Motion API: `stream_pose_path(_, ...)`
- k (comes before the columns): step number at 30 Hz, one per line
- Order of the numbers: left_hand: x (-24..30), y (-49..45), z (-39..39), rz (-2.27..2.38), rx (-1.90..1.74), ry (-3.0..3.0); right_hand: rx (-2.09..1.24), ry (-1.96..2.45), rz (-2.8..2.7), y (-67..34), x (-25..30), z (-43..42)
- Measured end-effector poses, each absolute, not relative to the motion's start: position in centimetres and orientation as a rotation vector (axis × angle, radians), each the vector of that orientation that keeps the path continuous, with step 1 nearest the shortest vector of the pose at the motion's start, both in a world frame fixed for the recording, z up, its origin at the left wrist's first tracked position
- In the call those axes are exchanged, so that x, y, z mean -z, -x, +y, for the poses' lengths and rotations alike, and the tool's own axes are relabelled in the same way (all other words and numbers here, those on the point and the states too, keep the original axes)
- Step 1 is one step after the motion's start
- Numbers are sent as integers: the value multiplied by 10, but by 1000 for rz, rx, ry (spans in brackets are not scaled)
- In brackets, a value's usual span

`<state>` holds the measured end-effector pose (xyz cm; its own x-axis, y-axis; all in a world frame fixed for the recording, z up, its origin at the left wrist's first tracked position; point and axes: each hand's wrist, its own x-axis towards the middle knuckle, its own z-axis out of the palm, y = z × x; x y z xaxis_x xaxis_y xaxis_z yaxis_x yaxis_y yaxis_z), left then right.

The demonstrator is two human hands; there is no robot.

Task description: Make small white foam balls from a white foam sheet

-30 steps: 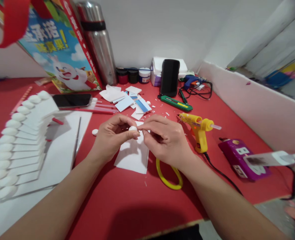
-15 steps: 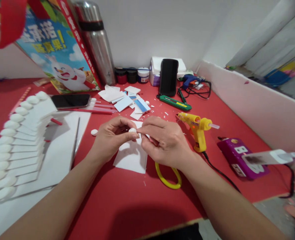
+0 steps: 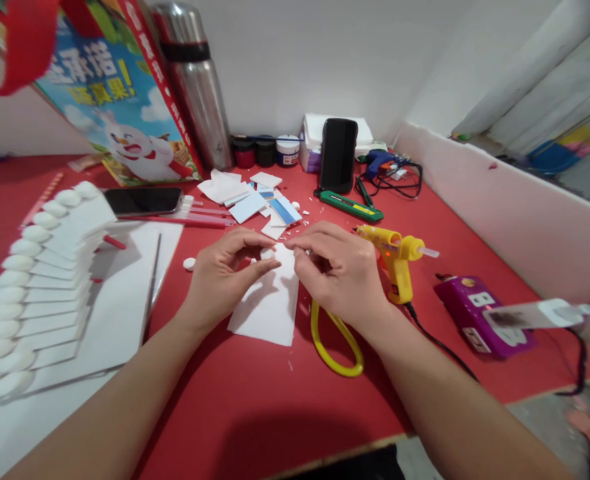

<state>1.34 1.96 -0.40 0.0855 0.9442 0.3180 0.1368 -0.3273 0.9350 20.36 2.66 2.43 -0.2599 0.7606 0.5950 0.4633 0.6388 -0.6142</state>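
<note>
My left hand (image 3: 227, 270) pinches a small white disc (image 3: 267, 253) between thumb and fingers, above a white sheet of paper (image 3: 265, 310). Just to its right, my right hand (image 3: 337, 270) has its thumb and forefinger pressed together; whatever is between them is too small to make out. The two hands are slightly apart. Another white disc (image 3: 189, 265) lies on the red table left of my left hand. Under my right wrist a yellow loop (image 3: 337, 343) rests partly hidden. At the left stands a curved row of white panels (image 3: 57, 293) edged with white discs.
A yellow glue gun (image 3: 397, 257) with a cord stands to the right, beside a purple box (image 3: 485, 317). Behind my hands lie card scraps (image 3: 247, 203), a green cutter (image 3: 352, 205) and an upright black phone (image 3: 339, 157). A steel flask (image 3: 199, 100) stands at the back.
My right hand has drawn back a little up and right from the white disc. My left fingers have opened slightly around the disc, which sits a bit higher.
</note>
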Motion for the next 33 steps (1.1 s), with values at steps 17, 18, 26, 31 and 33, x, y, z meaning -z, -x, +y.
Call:
stream_pose_path(17,-2,-18,16,938,-1294,-1455,-1481,1151,-1364,-202,-20,40)
stream_pose_path(18,-2,-18,16,934,-1288,-1450,-1480,1154,-1377,-201,-19,41)
stream_pose_path(26,-1,-18,16,920,-1271,-1429,-1402,1136,-1518,-201,-15,41)
stream_pose_path(31,-1,-17,17,882,-1239,-1385,-1467,1085,-1319,-206,-20,43)
stream_pose_path(33,-1,-15,17,825,-1172,-1291,-1470,1042,-1222,-208,-21,45)
